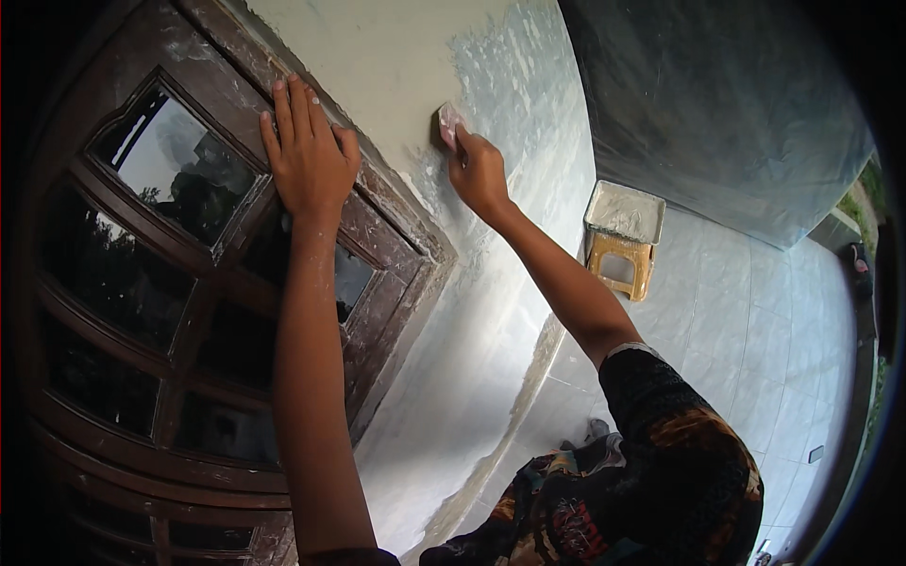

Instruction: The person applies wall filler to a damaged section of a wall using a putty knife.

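My left hand (310, 156) rests flat on the brown wooden frame (396, 253) of a paned window, fingers stretched out and pointing up. To its right, my right hand (481, 177) is closed round a small putty scraper (447, 124), pinkish and smeared with white. The scraper is held against the wall (377, 57), its dark edge turned to the left. Bare cream wall lies left of the tool. Streaky grey-white skim coat (519, 85) covers the wall to the right. My right fingers hide part of the scraper's grip.
A tray (625, 213) of whitish paste sits on a yellow plastic stool (623, 267) on the tiled floor (736, 311). Behind it hangs a dark sheet-like surface (717, 113). A rough putty strip (528, 377) runs along the wall's foot. Dark glass panes (179, 160) fill the left.
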Demonstrator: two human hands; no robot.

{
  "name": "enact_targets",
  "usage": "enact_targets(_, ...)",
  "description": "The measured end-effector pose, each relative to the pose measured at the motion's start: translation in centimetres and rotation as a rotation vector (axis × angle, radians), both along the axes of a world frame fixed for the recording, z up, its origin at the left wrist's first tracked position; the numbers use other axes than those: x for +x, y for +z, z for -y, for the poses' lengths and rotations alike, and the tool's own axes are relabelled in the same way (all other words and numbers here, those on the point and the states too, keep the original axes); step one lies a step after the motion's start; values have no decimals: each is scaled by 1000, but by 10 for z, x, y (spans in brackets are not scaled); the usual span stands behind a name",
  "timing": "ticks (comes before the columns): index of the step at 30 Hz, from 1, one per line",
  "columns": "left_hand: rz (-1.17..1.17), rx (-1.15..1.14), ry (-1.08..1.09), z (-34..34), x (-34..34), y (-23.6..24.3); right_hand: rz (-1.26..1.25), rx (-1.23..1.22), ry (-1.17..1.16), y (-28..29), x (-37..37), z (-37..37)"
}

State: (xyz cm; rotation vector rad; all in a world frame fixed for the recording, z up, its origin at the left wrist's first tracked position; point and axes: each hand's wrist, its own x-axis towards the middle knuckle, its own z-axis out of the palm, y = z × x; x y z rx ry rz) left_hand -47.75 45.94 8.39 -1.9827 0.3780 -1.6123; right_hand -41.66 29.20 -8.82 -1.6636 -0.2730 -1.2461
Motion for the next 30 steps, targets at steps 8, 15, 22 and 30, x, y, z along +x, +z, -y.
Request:
enact_targets(8,22,-51,-260,-17,4,2,-379,719,898,-60,-125,6)
enact_targets(15,16,-171,-637,-2,13,4,-447,955,1041,-39,-107,97)
enact_targets(22,-59,-228,-756,97,33,-21,-466,1003,1041,-52,-68,176)
enact_targets(30,-297,-402,-816,219,92,-127,-586,1004,1020,-87,-17,280)
